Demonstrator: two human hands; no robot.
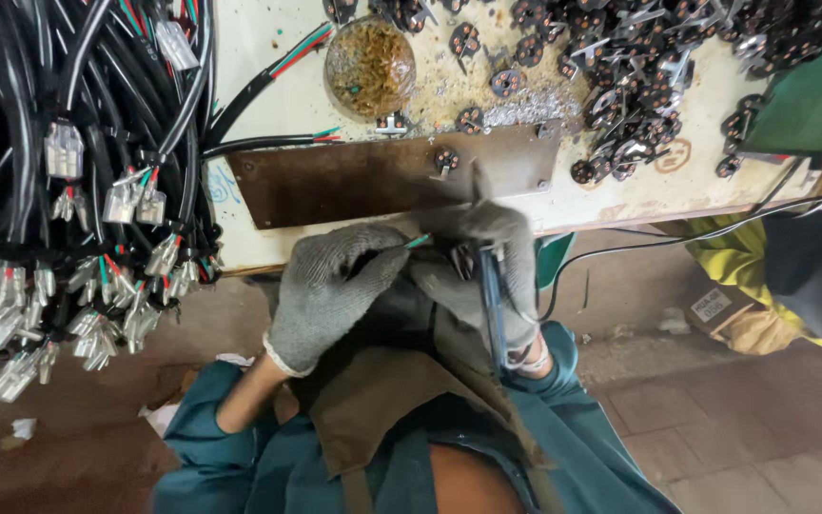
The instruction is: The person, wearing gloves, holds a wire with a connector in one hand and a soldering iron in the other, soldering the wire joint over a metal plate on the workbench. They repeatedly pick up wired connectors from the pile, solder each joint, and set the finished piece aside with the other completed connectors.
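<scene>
Both hands wear grey knit gloves and meet at the centre of the frame, just below the table edge. Left hand (pixel 330 290) is pinched narrow, thumb and forefinger closed on a thin wire (pixel 418 242) whose green-tipped end pokes out to the right. Right hand (pixel 487 276) is curled shut round a blue-handled tool (pixel 494 309), its handle running down toward the wrist; what the tool's working end touches is hidden between the gloves.

By my judgement the wire is light, limp along its length and stiff only at the stripped tip, so holding it close behind that tip, as the left hand does, keeps the end from wandering. Its insulation looks smooth, and knit gloves dull the feel, so it could slip under a loose pinch. The tool looks rigid and slim, best held along the handle.

Beyond the hands, a dark brown plate (pixel 373 181) lies on the pale, stained table (pixel 268 38), with one small round black part (pixel 445 159) on it. Further up, a round dish (pixel 370 65) of brownish matter sits at upper centre, and a heap of small black round parts (pixel 639 95) spreads across the upper right. Bundles of black cable (pixel 78 171) with white connectors fill the left side.
</scene>
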